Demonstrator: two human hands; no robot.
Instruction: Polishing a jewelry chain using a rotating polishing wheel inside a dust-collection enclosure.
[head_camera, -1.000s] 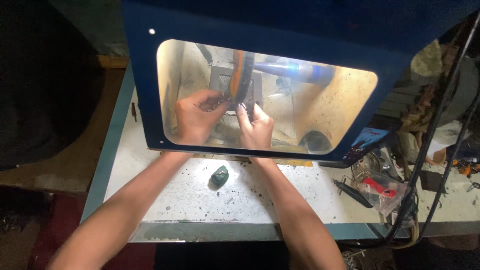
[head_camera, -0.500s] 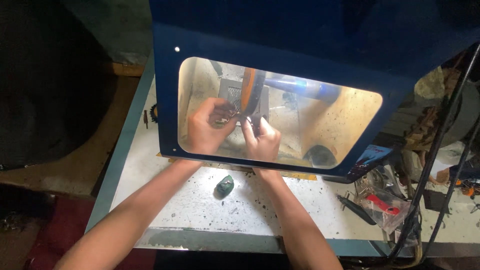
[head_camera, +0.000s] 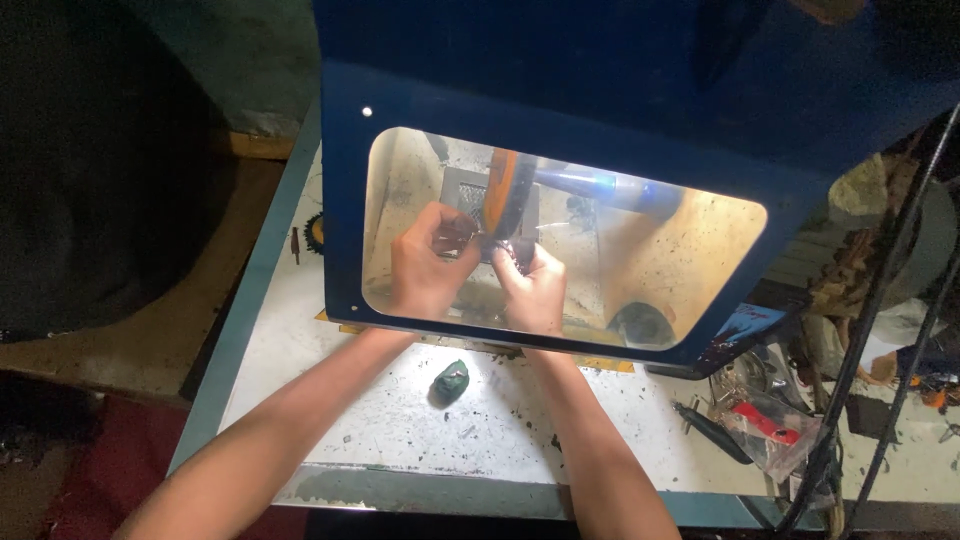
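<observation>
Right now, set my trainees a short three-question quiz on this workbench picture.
1. True or false: both hands, left hand and right hand, are behind the clear window of the blue hood.
2. What lies on the white table between the forearms? A) green lump B) hammer C) cup
3. Which side of the table holds the red tool?

Key: 1 true; 2 A, the green lump; 3 the right.

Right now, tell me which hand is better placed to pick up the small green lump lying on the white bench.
Left, probably. The left hand and its forearm lie nearer the green lump; the right hand pinches a small dark part under the orange tool.
</observation>
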